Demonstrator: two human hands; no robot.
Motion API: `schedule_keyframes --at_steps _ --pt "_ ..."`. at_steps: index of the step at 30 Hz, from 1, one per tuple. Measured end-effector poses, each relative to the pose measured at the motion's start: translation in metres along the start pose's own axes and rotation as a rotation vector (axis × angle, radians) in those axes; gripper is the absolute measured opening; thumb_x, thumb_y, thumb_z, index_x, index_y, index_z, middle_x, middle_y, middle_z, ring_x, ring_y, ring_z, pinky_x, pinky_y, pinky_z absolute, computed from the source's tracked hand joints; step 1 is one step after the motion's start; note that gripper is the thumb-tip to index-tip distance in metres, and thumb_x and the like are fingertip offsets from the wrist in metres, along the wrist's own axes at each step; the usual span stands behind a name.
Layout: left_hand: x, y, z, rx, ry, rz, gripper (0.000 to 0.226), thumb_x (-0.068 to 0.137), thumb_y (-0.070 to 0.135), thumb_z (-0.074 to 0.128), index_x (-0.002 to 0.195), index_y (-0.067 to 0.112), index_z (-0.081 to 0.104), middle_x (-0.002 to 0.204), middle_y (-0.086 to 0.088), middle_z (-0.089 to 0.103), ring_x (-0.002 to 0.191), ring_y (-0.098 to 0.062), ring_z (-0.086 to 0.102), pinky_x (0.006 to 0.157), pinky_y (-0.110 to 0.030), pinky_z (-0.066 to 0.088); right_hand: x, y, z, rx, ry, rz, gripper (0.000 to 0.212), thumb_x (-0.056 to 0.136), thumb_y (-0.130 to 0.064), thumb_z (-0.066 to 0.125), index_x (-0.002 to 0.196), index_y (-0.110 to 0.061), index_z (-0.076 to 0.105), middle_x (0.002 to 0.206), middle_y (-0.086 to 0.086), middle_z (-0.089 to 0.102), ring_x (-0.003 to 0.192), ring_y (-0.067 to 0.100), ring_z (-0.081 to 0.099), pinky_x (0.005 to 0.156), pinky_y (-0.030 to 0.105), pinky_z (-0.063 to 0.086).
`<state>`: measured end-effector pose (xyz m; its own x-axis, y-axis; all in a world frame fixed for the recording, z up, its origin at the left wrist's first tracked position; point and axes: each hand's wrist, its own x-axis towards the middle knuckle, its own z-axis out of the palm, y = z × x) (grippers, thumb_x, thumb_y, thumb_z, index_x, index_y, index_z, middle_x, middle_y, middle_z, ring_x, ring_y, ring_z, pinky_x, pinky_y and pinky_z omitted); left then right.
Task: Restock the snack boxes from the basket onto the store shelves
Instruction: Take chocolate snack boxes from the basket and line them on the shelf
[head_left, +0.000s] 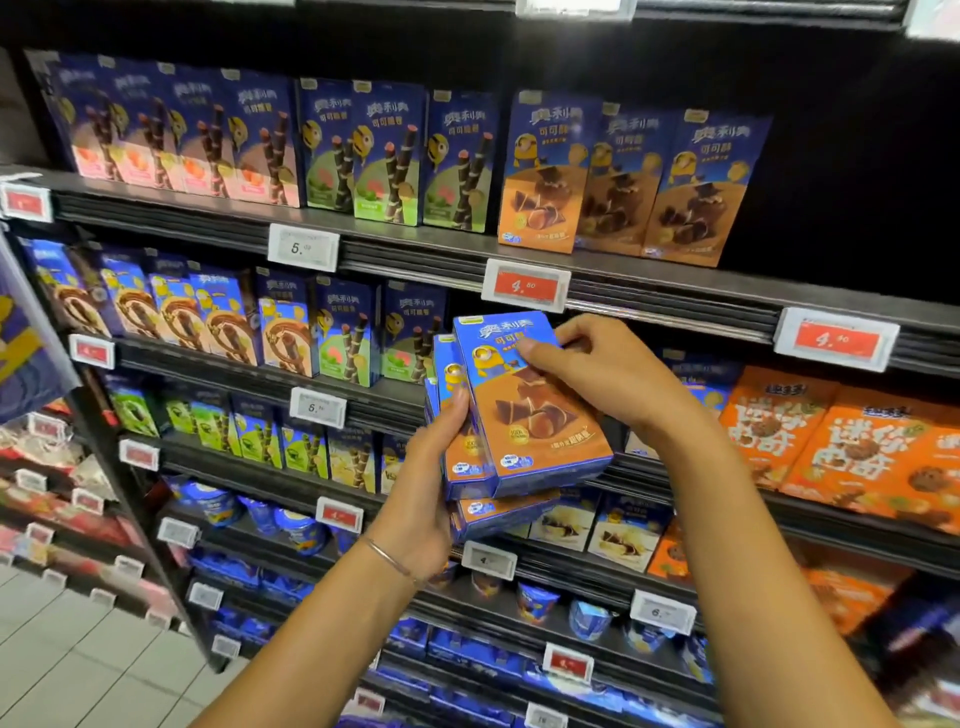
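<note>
My left hand (434, 467) grips a stack of blue-and-orange snack boxes (467, 457) from below and behind, in front of the second shelf. My right hand (597, 374) pinches the front box (530, 415) of that stack at its upper right edge, thumb on the printed face. Three matching blue-and-orange boxes (628, 182) stand upright on the top shelf (415, 244), with dark free room to their right. The basket is out of view.
Blue boxes with pink and green fronts (260, 145) fill the top shelf's left part. Orange cookie boxes (841, 441) stand on the shelf at right. Price tags (525, 286) hang on the shelf edges. Lower shelves hold blue cups and packs. Tiled floor lies at the lower left.
</note>
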<state>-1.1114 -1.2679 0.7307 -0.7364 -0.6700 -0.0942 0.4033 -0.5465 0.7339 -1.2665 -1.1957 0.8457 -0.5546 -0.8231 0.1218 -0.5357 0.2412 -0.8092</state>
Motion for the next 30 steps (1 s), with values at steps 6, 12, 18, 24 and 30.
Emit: schedule_keyframes --at_steps 6,12,18,24,30 --pt "-0.018 0.009 0.01 0.082 0.09 0.385 0.089 0.078 0.047 0.08 0.153 0.011 0.047 0.139 -0.014 0.068 0.12 -0.032 0.071 0.086 -0.042 0.063 -0.018 -0.013 -0.009 0.328 -0.235 -0.121 0.037 0.086 -0.04 0.076 0.11 -0.013 0.069 0.095 0.006 0.079 0.08 0.019 0.077 0.064 0.03 0.061" --pt "-0.005 0.045 0.018 0.246 -0.01 0.636 0.096 0.081 0.029 0.075 0.164 0.017 0.027 0.156 -0.024 0.049 0.125 -0.03 0.063 0.098 -0.043 0.058 -0.022 -0.026 -0.032 0.544 -0.118 -0.273 0.043 0.086 -0.037 0.073 0.12 -0.011 0.066 0.114 0.011 0.075 0.105 0.032 0.072 0.101 0.058 0.05" --pt "0.023 0.086 0.026 0.358 -0.138 0.8 0.099 0.083 0.029 0.07 0.163 0.005 0.019 0.157 -0.022 0.048 0.131 -0.034 0.059 0.106 -0.052 0.054 -0.005 -0.036 -0.07 0.687 0.18 -0.351 0.048 0.087 -0.039 0.072 0.123 -0.008 0.063 0.111 0.007 0.076 0.099 0.024 0.075 0.078 0.038 0.06" --pt "0.058 0.118 0.047 0.469 -0.251 0.836 0.103 0.084 0.028 0.069 0.164 0.0 0.011 0.163 -0.029 0.035 0.144 -0.048 0.045 0.119 -0.062 0.039 0.048 -0.032 -0.101 0.561 0.574 -0.4 0.051 0.082 -0.035 0.08 0.12 -0.008 0.059 0.109 0.004 0.075 0.091 0.014 0.076 0.071 0.03 0.061" --pt "0.069 0.132 0.071 0.409 -0.258 0.859 0.097 0.083 0.026 0.065 0.158 -0.012 0.016 0.123 -0.004 0.066 0.109 -0.017 0.068 0.095 -0.035 0.054 0.106 -0.023 -0.108 0.283 0.693 -0.259 0.048 0.082 -0.042 0.076 0.115 -0.011 0.06 0.115 0.004 0.07 0.103 0.019 0.069 0.093 0.045 0.056"
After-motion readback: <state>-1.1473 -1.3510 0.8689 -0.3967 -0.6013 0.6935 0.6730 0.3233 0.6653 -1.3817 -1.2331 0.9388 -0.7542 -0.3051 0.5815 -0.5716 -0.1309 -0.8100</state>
